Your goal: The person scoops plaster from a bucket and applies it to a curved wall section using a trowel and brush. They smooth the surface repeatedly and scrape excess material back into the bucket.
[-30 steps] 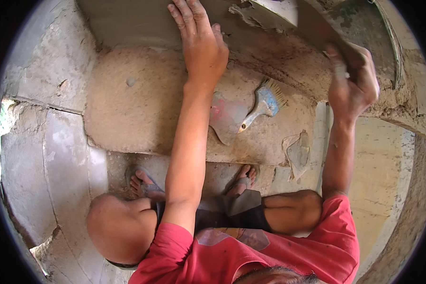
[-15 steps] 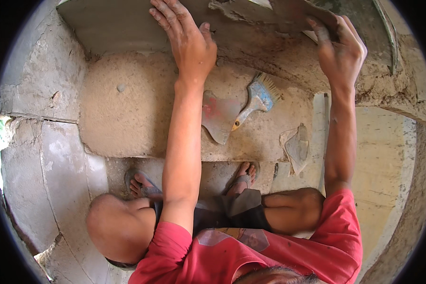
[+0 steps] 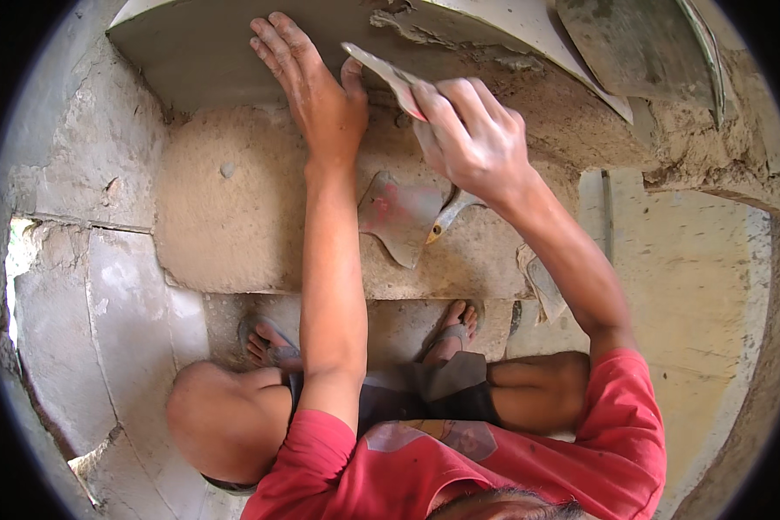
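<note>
My left hand is open, its fingers stretched out against the smooth grey plastered face at the far side. In my right hand is a thin grey scraper plate with a touch of red, gripped by one edge and seen nearly edge-on. Its free tip points left, close to my left thumb. Below my hands, a flat grey plate with red smears lies on the dusty ledge. A paintbrush rests beside it, its bristles hidden behind my right hand and wrist.
A rough strip of broken plaster runs along the upper right. Beyond it leans a dark grey sheet. A crumpled scrap sits at the ledge's right end, next to a pale yellowish board. Grey slabs stand at left.
My right hand has swung left and nearer from the upper right with the scraper plate, now over the brush. My left hand has shifted slightly left and nearer.
</note>
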{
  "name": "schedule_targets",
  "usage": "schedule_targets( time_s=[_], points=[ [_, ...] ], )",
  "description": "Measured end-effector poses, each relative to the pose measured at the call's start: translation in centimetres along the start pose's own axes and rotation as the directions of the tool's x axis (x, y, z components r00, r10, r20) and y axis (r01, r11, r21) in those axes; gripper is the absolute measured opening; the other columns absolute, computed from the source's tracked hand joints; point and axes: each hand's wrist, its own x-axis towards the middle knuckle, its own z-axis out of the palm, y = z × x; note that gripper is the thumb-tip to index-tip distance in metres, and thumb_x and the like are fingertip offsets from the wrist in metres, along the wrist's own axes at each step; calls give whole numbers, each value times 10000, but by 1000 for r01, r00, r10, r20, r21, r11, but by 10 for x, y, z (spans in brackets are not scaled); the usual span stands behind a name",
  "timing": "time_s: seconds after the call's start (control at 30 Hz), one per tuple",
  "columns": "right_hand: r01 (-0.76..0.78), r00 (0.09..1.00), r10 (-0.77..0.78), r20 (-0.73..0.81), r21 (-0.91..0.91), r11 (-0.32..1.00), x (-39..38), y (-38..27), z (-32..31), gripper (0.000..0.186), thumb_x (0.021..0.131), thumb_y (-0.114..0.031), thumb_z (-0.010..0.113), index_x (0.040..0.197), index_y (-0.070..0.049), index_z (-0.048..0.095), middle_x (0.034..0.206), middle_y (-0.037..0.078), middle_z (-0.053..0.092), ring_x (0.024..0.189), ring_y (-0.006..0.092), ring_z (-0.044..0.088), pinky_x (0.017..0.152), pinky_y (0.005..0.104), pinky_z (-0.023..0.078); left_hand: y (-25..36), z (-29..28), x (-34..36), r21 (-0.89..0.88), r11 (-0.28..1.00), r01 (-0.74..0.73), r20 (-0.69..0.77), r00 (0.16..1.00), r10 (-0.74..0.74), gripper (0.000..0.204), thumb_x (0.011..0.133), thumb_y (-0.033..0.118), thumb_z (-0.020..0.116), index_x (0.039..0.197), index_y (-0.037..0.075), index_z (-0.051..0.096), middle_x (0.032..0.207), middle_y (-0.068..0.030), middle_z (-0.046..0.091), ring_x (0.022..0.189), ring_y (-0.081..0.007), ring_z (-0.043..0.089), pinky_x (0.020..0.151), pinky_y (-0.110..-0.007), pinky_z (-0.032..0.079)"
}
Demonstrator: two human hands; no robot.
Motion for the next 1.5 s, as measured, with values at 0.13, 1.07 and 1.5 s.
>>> schedule_targets(
  time_s=[0.13,1.07,1.5],
  points=[
    [-131,991,132,15,-29,991,7,26,3,192,818,-8,833,974,-8,720,771,52,602,615,164,639,508,321,555,0,2,0,-11,1000,19,-7,1000,-19,1048,948,165,789,1703,-54,95,1747,-387,21,1604,-619,33,1319,-622,168],
    [-52,939,61,339,-36,998,106,39,-43,205,909,-129,815,1077,-16,788,966,136,771,814,259,752,730,370,601,2,-18,-2,-97,990,104,87,992,-96,969,942,-39,666,1736,36,115,1797,-282,42,1647,-527,46,1328,-570,187],
    [-18,994,13,-106,-47,999,70,22,-79,40,910,-94,792,933,-79,763,728,27,687,587,100,617,463,283,496,1,-27,0,-178,974,138,100,988,-121,954,922,-43,624,1742,71,150,1799,-268,87,1660,-474,87,1332,-547,195]
  ],
)
